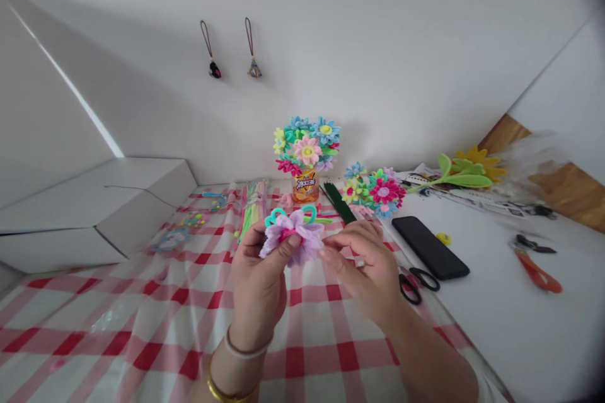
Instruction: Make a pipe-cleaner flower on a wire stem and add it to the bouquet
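Note:
A lilac pipe-cleaner flower with a dark pink middle and turquoise loops behind it is held up over the table. My left hand is closed around it from the left, the thumb pressed on its middle. At the flower's right edge, my right hand pinches a petal tip between thumb and forefinger; the other fingers are curled. Behind the hands stands an orange-labelled can full of fuzzy flowers. Black-handled scissors lie beside my right wrist, their blades hidden.
A red-and-white checked cloth covers the table. Pipe-cleaner bundles, dark green stems and a second flower bunch lie behind. At right are a black phone, orange-handled pliers and a yellow flower; a white box stands left.

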Demonstrator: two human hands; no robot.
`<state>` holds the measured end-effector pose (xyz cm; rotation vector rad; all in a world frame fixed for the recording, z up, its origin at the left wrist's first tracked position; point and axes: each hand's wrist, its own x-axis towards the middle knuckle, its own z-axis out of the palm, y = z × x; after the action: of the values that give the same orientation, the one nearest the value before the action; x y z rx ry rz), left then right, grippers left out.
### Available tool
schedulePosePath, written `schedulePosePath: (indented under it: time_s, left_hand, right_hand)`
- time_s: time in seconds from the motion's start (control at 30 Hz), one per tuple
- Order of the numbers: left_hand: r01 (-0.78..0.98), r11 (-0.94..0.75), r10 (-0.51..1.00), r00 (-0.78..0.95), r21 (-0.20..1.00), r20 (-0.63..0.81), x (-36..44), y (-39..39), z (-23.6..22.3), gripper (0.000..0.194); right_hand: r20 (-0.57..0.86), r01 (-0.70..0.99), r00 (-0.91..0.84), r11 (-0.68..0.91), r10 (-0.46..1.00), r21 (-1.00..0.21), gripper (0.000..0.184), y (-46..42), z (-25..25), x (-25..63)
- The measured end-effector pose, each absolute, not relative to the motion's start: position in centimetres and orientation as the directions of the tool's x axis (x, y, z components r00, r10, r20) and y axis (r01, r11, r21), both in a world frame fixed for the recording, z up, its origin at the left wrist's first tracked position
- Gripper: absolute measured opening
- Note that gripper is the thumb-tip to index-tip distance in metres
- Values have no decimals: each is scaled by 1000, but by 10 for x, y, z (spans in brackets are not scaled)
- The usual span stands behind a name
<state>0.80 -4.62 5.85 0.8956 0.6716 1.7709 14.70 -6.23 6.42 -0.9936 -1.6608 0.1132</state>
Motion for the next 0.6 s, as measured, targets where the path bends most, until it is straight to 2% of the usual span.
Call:
schedulePosePath:
  time_s: [0.1, 0.2, 0.43, 0.53, 0.6]
  left_hand:
    - [-455, -391, 919, -240, 800, 313, 10, -49, 57, 28]
    - [-351, -455, 887, -263, 818, 380, 12, -51, 56, 26]
    - [-196, -503, 842, -329, 841, 427, 17, -53, 54, 28]
    - [-221, -492, 846, -349, 842, 403, 17, -52, 53, 28]
    - [-308, -464, 870, -337, 831, 360, 16, -50, 55, 26]
  right_hand:
    - [800, 587, 5, 646, 600, -488, 4, -64, 64, 143]
    - [845, 624, 17, 654, 535, -427, 8, -66, 64, 140]
    - [921, 759, -79, 622, 381, -192, 11, -69, 60, 135]
    - [924, 752, -71, 629, 375, -197, 8, -68, 59, 136]
    - [907, 698, -43, 662, 418, -272, 3, -67, 60, 137]
